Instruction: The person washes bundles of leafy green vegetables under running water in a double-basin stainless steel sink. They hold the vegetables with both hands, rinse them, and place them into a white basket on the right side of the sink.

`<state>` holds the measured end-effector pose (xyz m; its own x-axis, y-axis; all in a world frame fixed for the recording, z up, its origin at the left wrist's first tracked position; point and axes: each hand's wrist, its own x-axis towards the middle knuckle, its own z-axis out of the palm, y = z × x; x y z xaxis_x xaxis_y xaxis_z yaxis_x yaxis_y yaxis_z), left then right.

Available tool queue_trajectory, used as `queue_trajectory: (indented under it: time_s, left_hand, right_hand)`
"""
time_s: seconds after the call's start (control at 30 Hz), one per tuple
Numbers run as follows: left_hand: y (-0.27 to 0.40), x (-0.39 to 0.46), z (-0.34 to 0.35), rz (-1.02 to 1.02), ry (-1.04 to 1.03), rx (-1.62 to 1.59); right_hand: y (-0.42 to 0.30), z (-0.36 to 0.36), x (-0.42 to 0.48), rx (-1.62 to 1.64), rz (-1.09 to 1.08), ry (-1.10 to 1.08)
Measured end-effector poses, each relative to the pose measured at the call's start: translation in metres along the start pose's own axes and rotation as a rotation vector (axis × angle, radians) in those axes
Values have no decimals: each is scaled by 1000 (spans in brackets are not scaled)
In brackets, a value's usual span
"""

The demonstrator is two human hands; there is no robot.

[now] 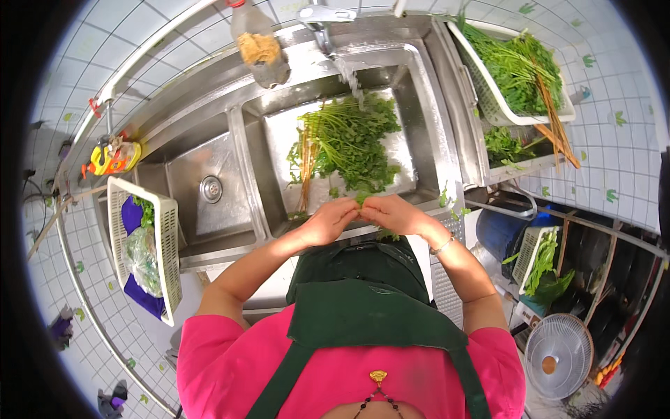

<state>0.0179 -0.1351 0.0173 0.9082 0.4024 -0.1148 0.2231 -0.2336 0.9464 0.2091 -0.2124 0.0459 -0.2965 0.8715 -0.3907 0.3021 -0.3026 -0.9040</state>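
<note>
My left hand [331,219] and my right hand [393,213] meet at the front edge of the steel sink's larger basin [272,152]. Between their fingertips is a small piece of leafy greens [362,197], gripped from both sides. A loose heap of coriander-like herbs [350,141] lies in the basin just beyond my hands. Several brown stalks [311,152] run along the heap's left side. Water [348,73] pours from the faucet [322,26] onto the far part of the heap. A few leaves [388,234] hang below my right hand, against the apron.
To the left is a smaller basin [217,183] with a drain. A white plastic basket [170,251] holding a bagged vegetable stands at its left end. Another basket [487,89], full of greens, rests at the back right. A plastic bottle [261,52] stands behind the sink. A fan [559,356] is low right.
</note>
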Motion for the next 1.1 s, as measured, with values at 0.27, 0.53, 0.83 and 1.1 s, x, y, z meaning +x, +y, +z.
queue_trajectory:
  time_s: [0.27,0.53,0.83,1.1]
  left_hand:
    - [12,14,4,-232,92,-836]
    - [75,113,20,270,151,50]
    - [112,277,128,482,153,505]
    - [105,217,124,97,63,-122]
  right_hand:
    - [-8,-39,-47,338,72,109]
    - [43,-116,-161,946,-428,774]
    - [81,-143,-214,1509,-507,1009]
    - [105,-137,-203,1679,-483,972]
